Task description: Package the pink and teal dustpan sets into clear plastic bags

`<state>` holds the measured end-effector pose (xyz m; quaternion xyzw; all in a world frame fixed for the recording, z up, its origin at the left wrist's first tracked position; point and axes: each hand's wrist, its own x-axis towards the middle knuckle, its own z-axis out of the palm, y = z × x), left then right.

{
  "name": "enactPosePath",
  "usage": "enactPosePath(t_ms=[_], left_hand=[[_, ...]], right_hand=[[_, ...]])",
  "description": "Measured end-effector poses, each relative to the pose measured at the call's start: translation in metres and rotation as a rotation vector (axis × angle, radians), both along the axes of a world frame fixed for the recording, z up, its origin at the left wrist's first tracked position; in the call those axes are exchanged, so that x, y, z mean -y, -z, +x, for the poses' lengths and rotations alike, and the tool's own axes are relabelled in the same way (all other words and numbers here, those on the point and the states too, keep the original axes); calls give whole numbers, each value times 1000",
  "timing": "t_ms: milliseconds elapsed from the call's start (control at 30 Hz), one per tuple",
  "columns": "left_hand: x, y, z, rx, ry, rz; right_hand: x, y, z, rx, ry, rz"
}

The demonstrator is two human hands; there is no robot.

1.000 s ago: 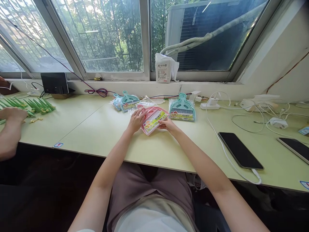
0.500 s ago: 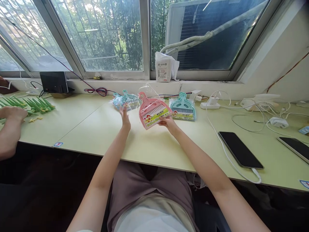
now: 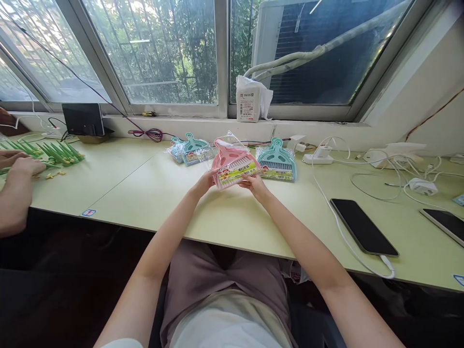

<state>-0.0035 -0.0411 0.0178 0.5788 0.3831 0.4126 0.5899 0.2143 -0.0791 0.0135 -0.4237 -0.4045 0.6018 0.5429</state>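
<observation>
A pink dustpan and brush set (image 3: 232, 157) in clear plastic wrap is held up between both hands, its printed label facing me. My left hand (image 3: 205, 184) grips its lower left edge. At the lower right edge, my right hand (image 3: 253, 185) pinches the pack between thumb and fingers. Behind it to the right lies a wrapped teal dustpan set (image 3: 276, 157), which looks like more than one stacked. To the left, blue-green wrapped dustpan sets (image 3: 194, 150) lie overlapping on the table.
On the pale table (image 3: 137, 193), a black phone (image 3: 363, 226) charges at the right near a power strip (image 3: 317, 158) and tangled white cables. A co-worker's hands (image 3: 25, 166) handle green plastic stems (image 3: 61, 153) at the far left. A tissue pack (image 3: 250, 102) stands on the sill.
My left hand has come in from the open and taken hold of the pink set's left edge. The set is turned a little more level; my right hand keeps its hold.
</observation>
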Motion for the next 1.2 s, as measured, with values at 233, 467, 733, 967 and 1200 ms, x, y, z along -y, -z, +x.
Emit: enactPosePath(t_ms=[233, 467, 733, 967, 1200], left_hand=[[-2, 3, 2, 74, 49, -9], [-6, 2, -1, 263, -62, -1], [-7, -2, -8, 358, -202, -25], [-6, -6, -10, 425, -147, 32], [-9, 1, -13, 390, 4, -7]], right_hand=[[-2, 1, 5, -5, 3, -2], [-8, 3, 7, -68, -21, -3], [-10, 6, 10, -68, -84, -24], [-7, 3, 12, -93, -108, -89], [-3, -2, 14, -159, -154, -68]])
